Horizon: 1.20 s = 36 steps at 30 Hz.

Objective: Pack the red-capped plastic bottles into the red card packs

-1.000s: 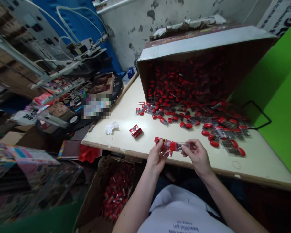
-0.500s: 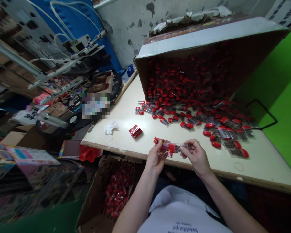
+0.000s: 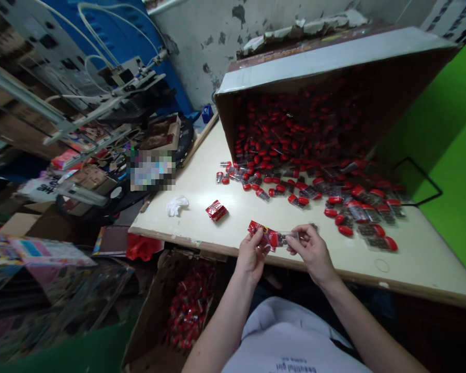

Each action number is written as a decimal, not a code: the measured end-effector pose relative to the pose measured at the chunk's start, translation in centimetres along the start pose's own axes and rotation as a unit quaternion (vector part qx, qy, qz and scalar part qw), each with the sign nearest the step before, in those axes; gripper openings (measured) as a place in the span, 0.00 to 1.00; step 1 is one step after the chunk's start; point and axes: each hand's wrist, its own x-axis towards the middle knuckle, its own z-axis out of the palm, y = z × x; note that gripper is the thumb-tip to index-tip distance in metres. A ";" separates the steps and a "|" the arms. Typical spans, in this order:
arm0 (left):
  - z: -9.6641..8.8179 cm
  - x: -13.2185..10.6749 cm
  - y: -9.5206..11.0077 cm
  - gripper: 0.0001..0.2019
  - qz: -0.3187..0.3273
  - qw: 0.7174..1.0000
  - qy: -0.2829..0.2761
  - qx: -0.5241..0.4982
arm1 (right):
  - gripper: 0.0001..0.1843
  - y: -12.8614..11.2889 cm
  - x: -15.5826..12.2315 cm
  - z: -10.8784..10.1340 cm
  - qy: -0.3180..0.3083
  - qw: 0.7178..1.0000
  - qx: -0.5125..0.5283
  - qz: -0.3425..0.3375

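Note:
My left hand (image 3: 251, 255) pinches a small red printed card or sleeve (image 3: 255, 227) above the table's front edge. In my right hand (image 3: 311, 249) is a clear packet (image 3: 281, 239) with a red end and dark round pieces inside, gripped by its clear end between thumb and fingers. Its red end meets the card by my left fingers; whether it lies in or over the card I cannot tell. Left of my hands, a small stack of red cards (image 3: 216, 211) lies on the table.
A large carton (image 3: 334, 57) lies on its side, spilling red-ended packets (image 3: 357, 212) across the table (image 3: 202, 181). White crumpled tissue (image 3: 177, 205) and a rubber band (image 3: 382, 265) rest there too. Below left stands a box (image 3: 143, 331) of red packs (image 3: 190, 305); machinery (image 3: 112, 93) occupies the left.
The packet's red end has moved slightly left and overlaps the red card more. My right hand has shifted a little left with it, and the card sits flatter.

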 end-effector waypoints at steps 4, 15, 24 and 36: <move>-0.3 0.0 -0.2 0.12 0.033 0.999 0.000 0.015 | 0.16 -0.1 -0.1 0.2 -0.014 0.999 0.022 0.023; -2.1 -0.7 -0.4 0.12 0.160 0.966 0.033 0.201 | 0.17 0.6 -0.2 0.3 -0.010 0.999 0.029 0.026; -2.4 -0.6 -0.3 0.15 0.125 0.970 0.022 0.206 | 0.16 1.3 -0.2 0.3 -0.008 0.999 0.035 0.029; -1.2 -0.9 -0.5 0.14 0.048 0.995 0.011 0.083 | 0.16 1.5 -0.5 1.0 -0.019 0.996 0.071 0.048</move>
